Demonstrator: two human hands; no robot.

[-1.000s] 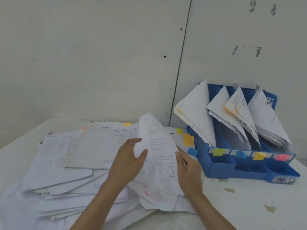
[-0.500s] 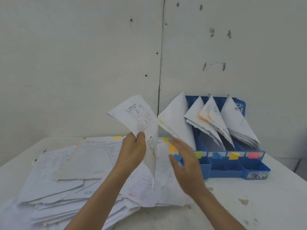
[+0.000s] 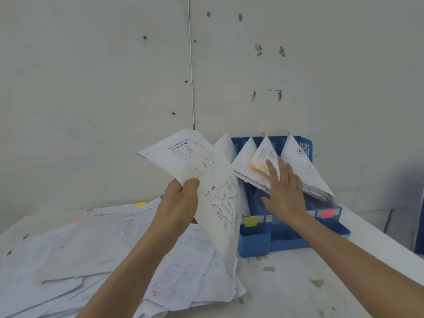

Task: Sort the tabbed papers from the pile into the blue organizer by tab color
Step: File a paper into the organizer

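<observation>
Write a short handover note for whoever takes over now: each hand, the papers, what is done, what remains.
Left hand: grips one white printed sheet, raised over the pile.
Right hand: open, straight fingers touch the white filed papers standing in the blue plastic organizer.
Done: papers stand in its compartments.
Left: file the held sheet (tab colour unclear), then the loose pile of white tabbed papers on the white table.

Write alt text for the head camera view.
A person's left hand holds up a printed sheet while the open right hand reaches to papers standing in a blue organizer. A loose pile lies left on the white table.
</observation>
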